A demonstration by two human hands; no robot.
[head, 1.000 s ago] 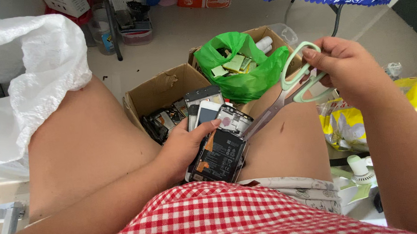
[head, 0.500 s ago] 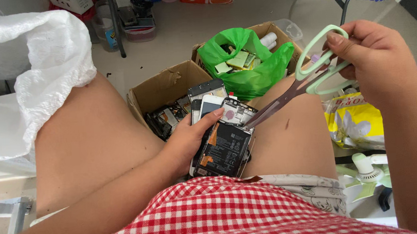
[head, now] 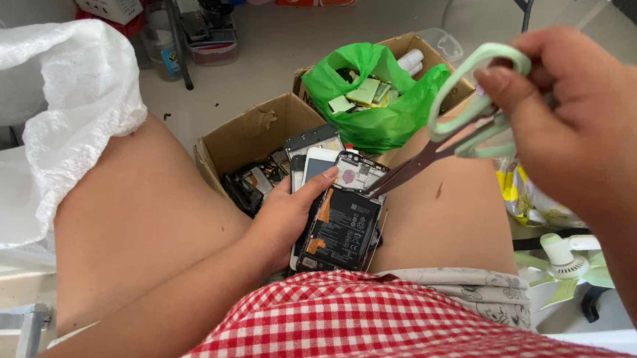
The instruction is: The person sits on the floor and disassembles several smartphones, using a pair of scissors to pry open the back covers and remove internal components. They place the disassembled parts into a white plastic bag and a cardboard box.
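Observation:
My left hand point(head: 285, 216) grips a stack of phones between my thighs; the top one is an opened phone point(head: 341, 225) with its black battery and circuit board showing. My right hand point(head: 579, 122) holds scissors with pale green handles point(head: 454, 135), thumb through one loop. The dark blades slant down to the left, and their tip touches the opened phone's upper right edge. Two more phones point(head: 316, 157) stick out behind the top one in the same stack.
An open cardboard box point(head: 257, 135) with phone parts sits on the floor ahead. Behind it another box holds a green plastic bag point(head: 376, 98) of flat parts. A white sack point(head: 49, 107) lies at left, a small white fan point(head: 565, 256) at right.
My right hand with the scissors has come closer to the camera and slightly right. The blade tip stays at the phone's upper edge. My left hand keeps its hold.

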